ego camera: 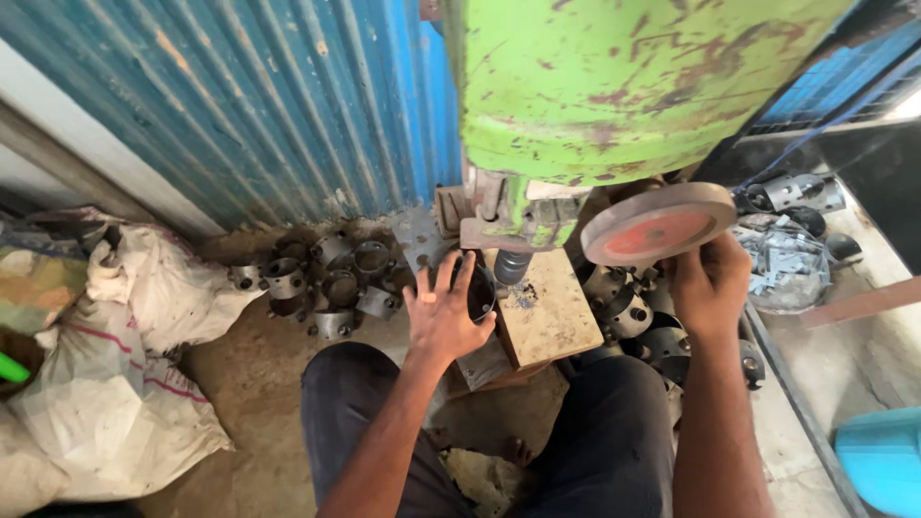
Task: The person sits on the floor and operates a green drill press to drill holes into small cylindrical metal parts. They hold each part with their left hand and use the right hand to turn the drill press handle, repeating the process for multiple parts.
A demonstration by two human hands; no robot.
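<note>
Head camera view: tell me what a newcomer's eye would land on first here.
The big green machine with chipped paint fills the top centre, in front of a blue corrugated wall. Just below it, the right hand grips a round red wheel, while the left hand holds a dark metal ring at the machine's block. A heap of similar rings lies on the floor to the left, beside white sacks.

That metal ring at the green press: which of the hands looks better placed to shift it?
The left hand, probably: it already grips the ring beside the ram. The right hand is busy on the red wheel.
</note>
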